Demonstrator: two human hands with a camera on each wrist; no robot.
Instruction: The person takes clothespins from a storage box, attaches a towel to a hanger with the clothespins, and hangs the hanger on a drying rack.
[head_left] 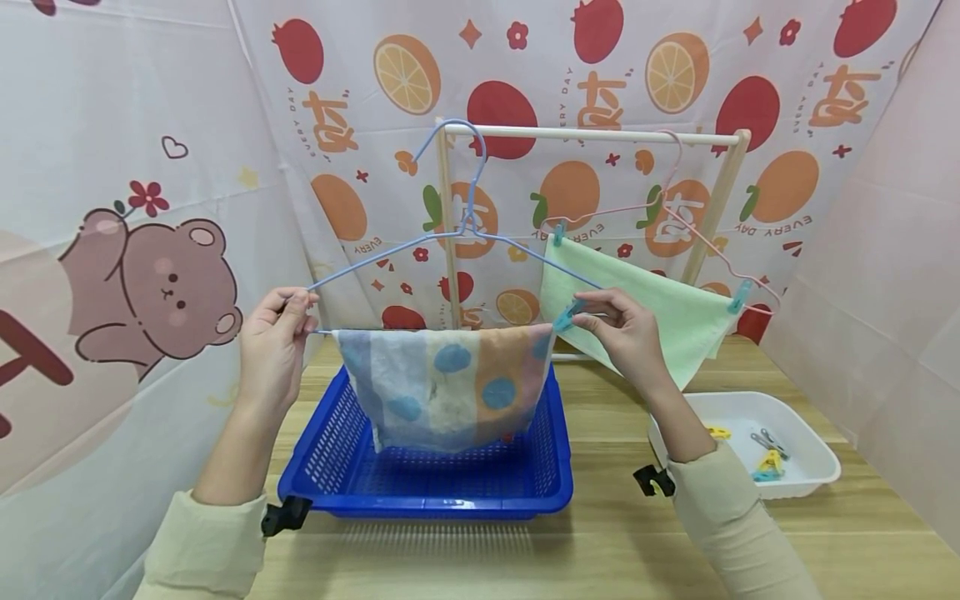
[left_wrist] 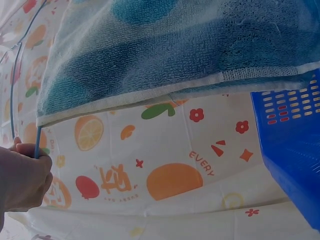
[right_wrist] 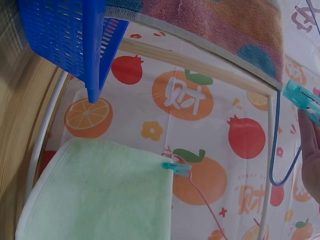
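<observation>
A striped towel with blue spots (head_left: 450,383) hangs folded over the lower bar of a blue hanger (head_left: 390,252), above a blue basket (head_left: 420,504). My left hand (head_left: 273,337) grips the hanger's left end, beside the towel's edge. At the towel's upper right corner, my right hand (head_left: 626,329) pinches a teal clothespin (head_left: 567,317) between thumb and fingers. The right wrist view shows that clothespin (right_wrist: 300,97) with its tip at the towel's corner; whether it bites the cloth I cannot tell. The hanger's hook points up, in front of the rack.
Behind stands a rack with a white bar (head_left: 585,134). From it hangs a pink hanger (head_left: 705,237) with a light green towel (head_left: 630,304) held by two teal clothespins. A white tray (head_left: 813,475) on the wooden table (head_left: 600,550) contains several clothespins. Printed cloth encloses the table.
</observation>
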